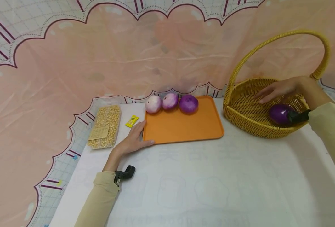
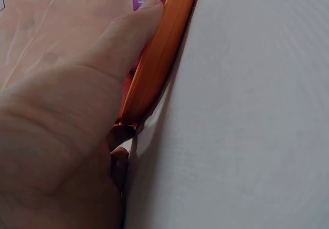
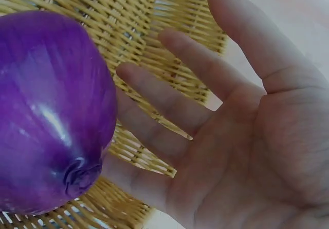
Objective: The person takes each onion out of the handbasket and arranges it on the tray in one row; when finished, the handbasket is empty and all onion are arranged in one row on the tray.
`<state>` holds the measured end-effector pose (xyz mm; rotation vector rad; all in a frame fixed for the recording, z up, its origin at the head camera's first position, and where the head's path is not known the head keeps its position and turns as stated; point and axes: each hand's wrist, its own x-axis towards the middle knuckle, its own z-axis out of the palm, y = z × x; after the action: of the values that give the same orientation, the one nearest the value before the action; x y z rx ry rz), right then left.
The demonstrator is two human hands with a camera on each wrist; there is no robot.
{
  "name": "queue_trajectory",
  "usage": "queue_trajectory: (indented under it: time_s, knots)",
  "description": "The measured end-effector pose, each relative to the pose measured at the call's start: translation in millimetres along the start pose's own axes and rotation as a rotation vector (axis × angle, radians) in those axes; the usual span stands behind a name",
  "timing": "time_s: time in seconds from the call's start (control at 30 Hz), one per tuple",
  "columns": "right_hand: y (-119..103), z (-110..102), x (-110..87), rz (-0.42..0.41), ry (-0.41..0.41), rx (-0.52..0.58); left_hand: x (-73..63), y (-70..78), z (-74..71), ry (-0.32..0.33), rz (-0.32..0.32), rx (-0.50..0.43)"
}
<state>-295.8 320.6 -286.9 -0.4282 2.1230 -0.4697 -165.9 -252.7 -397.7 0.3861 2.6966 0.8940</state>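
On the left, my left hand [image 1: 133, 140] rests at the near left corner of the orange tray [image 1: 184, 129]. Its thumb lies straight over the front rim, as the left wrist view also shows, and its fingers run along the left side. Three purple onions, a pale one [image 1: 153, 104], a middle one [image 1: 170, 101] and a darker one [image 1: 188, 104], sit along the tray's back left. My right hand [image 1: 283, 89] reaches into the wicker basket [image 1: 246, 115], fingers spread. A dark purple onion [image 3: 51, 110] lies in the basket beside those fingers, partly covered by the wrist camera in the head view.
A clear pack of corn kernels [image 1: 105, 126] lies left of the tray, with a small yellow packet [image 1: 132, 121] between them. The basket's tall arched handle [image 1: 278, 36] rises above my right hand. A patterned cloth [image 1: 156, 56] hangs behind the white tabletop [image 1: 198, 176].
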Motion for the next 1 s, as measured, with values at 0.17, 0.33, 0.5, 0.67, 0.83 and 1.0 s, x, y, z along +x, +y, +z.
queue_trajectory:
  time_s: [0.17,0.33,0.5,0.67,0.83,1.0]
  knots:
    - [6,-1,-2.1,0.031,-0.007,0.005,1.7,0.2,0.1,0.0,-0.001,0.001]
    - [14,-1,-4.8,0.046,-0.013,0.013,2.3,1.0,-0.1,0.002,-0.003,0.0]
    - [21,-2,-5.3,0.059,-0.056,0.06,3.0,1.4,0.7,0.001,-0.004,0.006]
    - [28,-2,-6.6,0.05,-0.116,0.133,3.0,2.3,0.8,0.004,-0.004,0.004]
    - [33,-3,-6.4,0.007,-0.167,0.187,2.7,3.2,0.2,0.008,-0.004,-0.005]
    - [35,-4,-6.0,-0.046,-0.209,0.201,3.3,2.9,0.2,0.01,-0.008,-0.006]
